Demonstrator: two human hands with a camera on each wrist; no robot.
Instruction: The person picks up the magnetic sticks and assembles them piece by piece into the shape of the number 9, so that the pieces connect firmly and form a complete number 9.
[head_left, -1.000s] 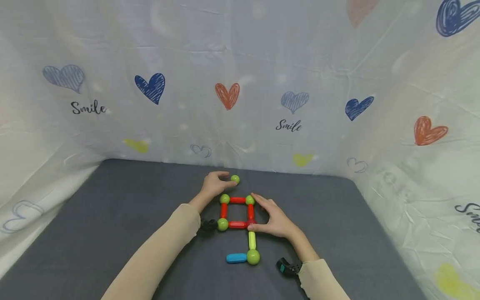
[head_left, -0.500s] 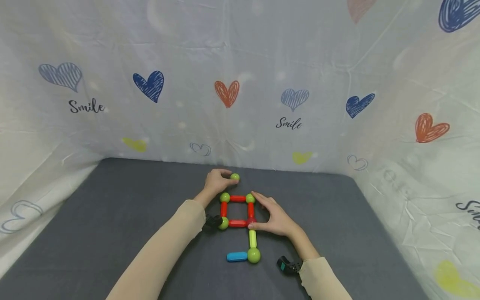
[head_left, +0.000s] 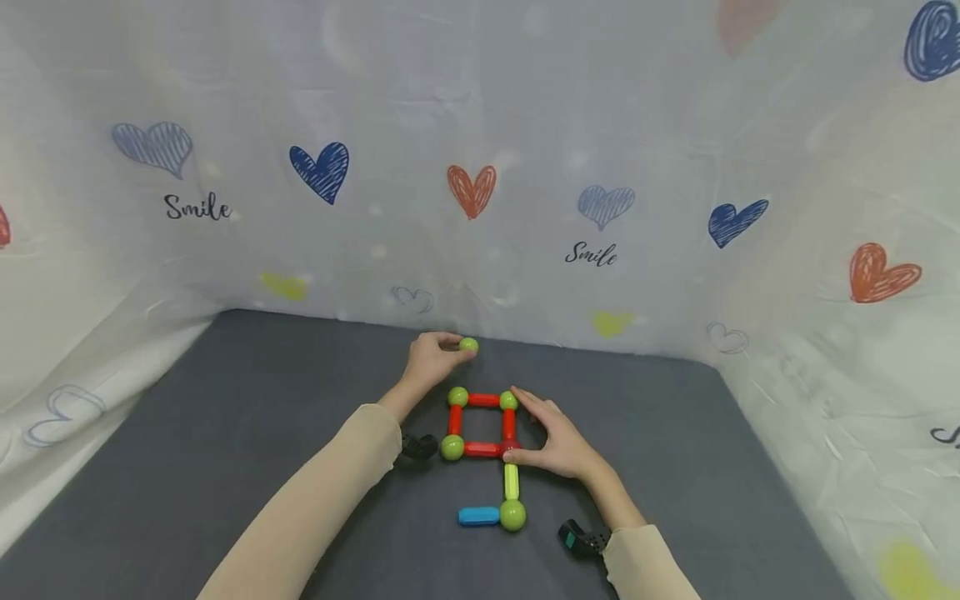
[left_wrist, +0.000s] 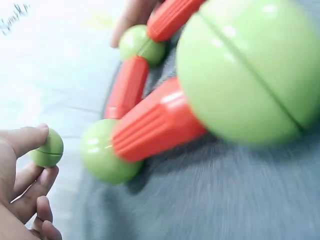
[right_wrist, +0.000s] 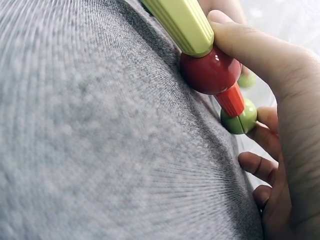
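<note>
My left hand (head_left: 431, 362) pinches a loose green ball (head_left: 468, 344) between thumb and fingers, beyond the far side of a square frame. That frame has red magnetic rods (head_left: 483, 400), green balls at three corners and a dark red ball (right_wrist: 210, 71) at the near right one. My right hand (head_left: 558, 442) holds the square's right side, thumb at the red ball and a fingertip at the far right green ball (right_wrist: 239, 117). A yellow-green rod (head_left: 512, 482) runs from the red ball toward me to a larger-looking green ball (head_left: 512, 515), with a blue rod (head_left: 478, 517) pointing left from it.
Everything lies on a dark grey cloth-covered table (head_left: 300, 500). A pale curtain (head_left: 375, 125) printed with hearts rises behind and along both sides. The left wrist's black strap (head_left: 418, 447) sits close beside the square's near left ball.
My left hand has closed its pinch on the loose green ball and carried it slightly farther from the square. The right hand keeps its hold; the head view has shifted a little.
</note>
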